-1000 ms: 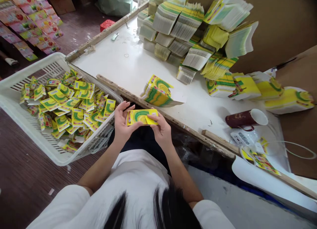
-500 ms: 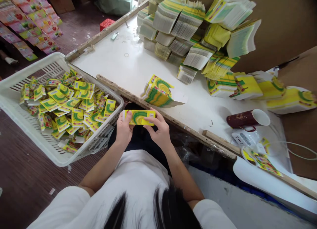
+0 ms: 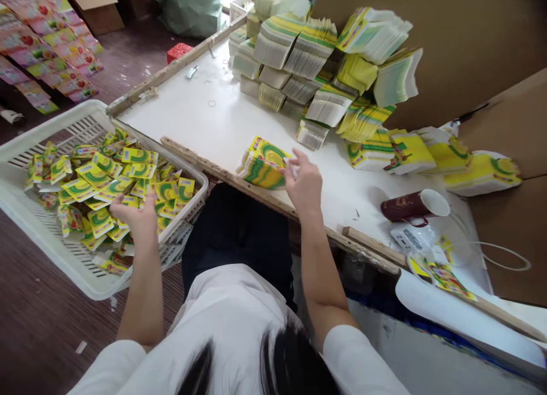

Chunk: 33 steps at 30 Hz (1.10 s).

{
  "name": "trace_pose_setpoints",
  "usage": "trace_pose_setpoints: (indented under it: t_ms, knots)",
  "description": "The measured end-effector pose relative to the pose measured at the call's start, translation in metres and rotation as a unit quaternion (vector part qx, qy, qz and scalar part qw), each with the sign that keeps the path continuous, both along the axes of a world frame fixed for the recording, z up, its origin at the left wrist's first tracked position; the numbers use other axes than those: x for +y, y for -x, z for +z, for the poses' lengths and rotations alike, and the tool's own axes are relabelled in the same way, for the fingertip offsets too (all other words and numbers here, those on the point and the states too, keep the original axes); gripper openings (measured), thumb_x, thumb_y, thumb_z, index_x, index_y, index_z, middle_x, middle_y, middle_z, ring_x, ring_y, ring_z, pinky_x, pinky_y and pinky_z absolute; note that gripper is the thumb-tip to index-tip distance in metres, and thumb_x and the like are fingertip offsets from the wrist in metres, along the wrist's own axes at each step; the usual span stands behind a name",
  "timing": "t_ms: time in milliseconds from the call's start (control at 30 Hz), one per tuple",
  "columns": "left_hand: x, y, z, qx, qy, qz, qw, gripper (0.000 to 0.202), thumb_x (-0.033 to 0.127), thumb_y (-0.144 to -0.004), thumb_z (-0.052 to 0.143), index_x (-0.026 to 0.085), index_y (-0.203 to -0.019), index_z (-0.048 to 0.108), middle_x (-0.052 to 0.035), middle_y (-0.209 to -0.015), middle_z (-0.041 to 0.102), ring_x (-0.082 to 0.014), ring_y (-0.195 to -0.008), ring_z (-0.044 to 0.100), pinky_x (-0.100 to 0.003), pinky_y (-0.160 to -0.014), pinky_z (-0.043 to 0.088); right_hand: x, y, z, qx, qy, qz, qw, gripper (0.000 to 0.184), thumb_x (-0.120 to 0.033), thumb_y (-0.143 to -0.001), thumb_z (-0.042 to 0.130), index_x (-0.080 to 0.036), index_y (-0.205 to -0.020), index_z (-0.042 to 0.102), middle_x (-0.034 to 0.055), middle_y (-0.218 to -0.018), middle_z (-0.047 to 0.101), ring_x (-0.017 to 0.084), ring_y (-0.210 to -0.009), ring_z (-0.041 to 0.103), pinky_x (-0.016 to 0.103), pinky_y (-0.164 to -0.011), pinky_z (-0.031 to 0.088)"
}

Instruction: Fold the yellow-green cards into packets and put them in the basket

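Observation:
My left hand (image 3: pixel 139 217) is over the white plastic basket (image 3: pixel 100 286), its fingers spread and holding nothing. Under and around it lie many small yellow-green folded boxes (image 3: pixel 100 221); one box (image 3: pixel 166 191) is just beyond the fingertips. At the table's front edge, my right hand (image 3: pixel 305 184) reaches to the right end of a stack of flat yellow-green cartons (image 3: pixel 262 161). Its thumb and forefinger are apart beside the stack's end, and a whitish bit shows between them. Whether the fingertips touch a carton is unclear.
Piled bundles of flat cartons (image 3: pixel 310 70) stand at the back of the white table (image 3: pixel 183 107). A maroon mug (image 3: pixel 404 207) lies on its side at right, near a white power strip (image 3: pixel 410 235). Wooden strips (image 3: pixel 205 161) edge the table. Cardboard (image 3: pixel 427 47) rises behind.
The yellow box held between both hands has left them. My left hand has moved left over the basket and opened; my right hand has moved up and right to the carton stack.

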<state>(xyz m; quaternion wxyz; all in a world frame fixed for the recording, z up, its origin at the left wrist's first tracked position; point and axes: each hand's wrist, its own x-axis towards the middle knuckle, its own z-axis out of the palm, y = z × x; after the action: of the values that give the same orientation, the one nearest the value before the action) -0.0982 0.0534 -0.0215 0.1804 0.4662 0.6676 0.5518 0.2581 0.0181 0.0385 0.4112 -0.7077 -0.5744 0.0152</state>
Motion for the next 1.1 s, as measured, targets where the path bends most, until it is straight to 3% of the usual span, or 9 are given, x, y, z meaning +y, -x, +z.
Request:
trace_pose_setpoints:
  t_ms: [100,233,400,500,600,733,833,967,1100]
  knots:
    - [-0.009,-0.002,-0.001,0.028,-0.027,0.044,0.998,0.063,0.032,-0.080,0.072,0.017,-0.131,0.038,-0.0158,-0.144,0.041,-0.0314,-0.145,0.031,-0.051,-0.122,0.025,0.013,-0.004,-0.003,-0.026,0.056,0.015,0.998,0.030,-0.021,-0.088,0.059,-0.017,-0.117,0.063,0.0122,-0.102,0.072,0.029,-0.097,0.065,0.049,-0.093,0.051]
    - [-0.027,-0.058,0.002,-0.100,0.006,-0.125,0.987,0.061,0.037,-0.080,0.072,0.019,-0.131,0.043,-0.0168,-0.142,0.045,-0.0280,-0.137,0.045,-0.043,-0.109,0.045,0.010,0.004,0.005,-0.018,0.029,-0.012,0.999,0.033,-0.015,-0.080,0.063,-0.019,-0.112,0.058,0.0085,-0.094,0.069,0.027,-0.093,0.063,0.048,-0.093,0.050]
    - [-0.045,-0.127,0.017,-0.336,0.025,-0.376,0.864,0.063,0.048,-0.076,0.077,0.027,-0.129,0.050,-0.0104,-0.137,0.057,-0.0248,-0.126,0.058,-0.040,-0.098,0.054,-0.026,0.041,0.020,0.135,0.019,0.056,0.989,0.037,-0.015,-0.078,0.065,-0.024,-0.110,0.049,-0.0002,-0.084,0.065,0.020,-0.081,0.065,0.038,-0.082,0.053]
    - [-0.050,-0.150,0.035,-0.461,0.037,-0.394,0.794,0.055,0.058,-0.075,0.074,0.024,-0.117,0.060,-0.0093,-0.117,0.068,-0.0262,-0.118,0.064,-0.042,-0.095,0.056,-0.051,0.075,0.014,0.225,0.065,0.187,0.954,0.035,-0.013,-0.077,0.064,-0.025,-0.106,0.049,-0.0024,-0.079,0.063,0.017,-0.074,0.065,0.032,-0.074,0.054]
    - [-0.050,-0.160,0.053,-0.535,0.032,-0.348,0.769,0.044,0.058,-0.077,0.070,0.021,-0.100,0.063,-0.0046,-0.088,0.068,-0.0218,-0.093,0.069,-0.038,-0.086,0.058,-0.065,0.103,0.003,0.324,0.062,0.229,0.916,0.028,-0.018,-0.081,0.065,-0.025,-0.102,0.050,-0.0009,-0.084,0.064,0.016,-0.077,0.064,0.030,-0.075,0.055]
    - [-0.048,-0.159,0.060,-0.570,-0.024,-0.277,0.774,0.041,0.060,-0.077,0.070,0.022,-0.088,0.059,0.0031,-0.072,0.052,-0.0106,-0.065,0.057,-0.027,-0.073,0.056,-0.067,0.119,-0.008,0.458,0.072,0.263,0.846,0.029,-0.029,-0.078,0.073,-0.025,-0.099,0.054,-0.0001,-0.091,0.061,0.014,-0.083,0.062,0.028,-0.077,0.055]
    - [-0.051,-0.154,0.047,-0.518,-0.024,-0.276,0.809,0.051,0.070,-0.074,0.068,0.022,-0.086,0.059,0.0017,-0.074,0.054,-0.0110,-0.068,0.057,-0.025,-0.071,0.054,-0.061,0.114,-0.012,0.520,0.091,0.271,0.805,0.039,-0.031,-0.070,0.082,-0.025,-0.099,0.057,-0.0030,-0.084,0.059,0.012,-0.076,0.060,0.025,-0.071,0.053]
    - [-0.057,-0.146,0.019,-0.450,-0.009,-0.333,0.828,0.063,0.076,-0.059,0.075,0.021,-0.089,0.062,-0.0032,-0.089,0.066,-0.0177,-0.083,0.065,-0.031,-0.075,0.056,-0.059,0.097,-0.015,0.521,0.078,0.234,0.817,0.042,-0.034,-0.063,0.088,-0.025,-0.095,0.062,-0.0026,-0.081,0.063,0.014,-0.074,0.061,0.027,-0.069,0.054]
    - [-0.054,-0.138,0.003,-0.414,0.004,-0.266,0.871,0.043,0.051,-0.061,0.087,0.019,-0.080,0.065,0.0010,-0.076,0.069,-0.0128,-0.066,0.064,-0.025,-0.065,0.054,-0.063,0.087,-0.019,0.478,0.066,0.210,0.850,0.024,-0.038,-0.078,0.077,-0.023,-0.094,0.069,0.0023,-0.087,0.071,0.017,-0.079,0.067,0.032,-0.076,0.057]
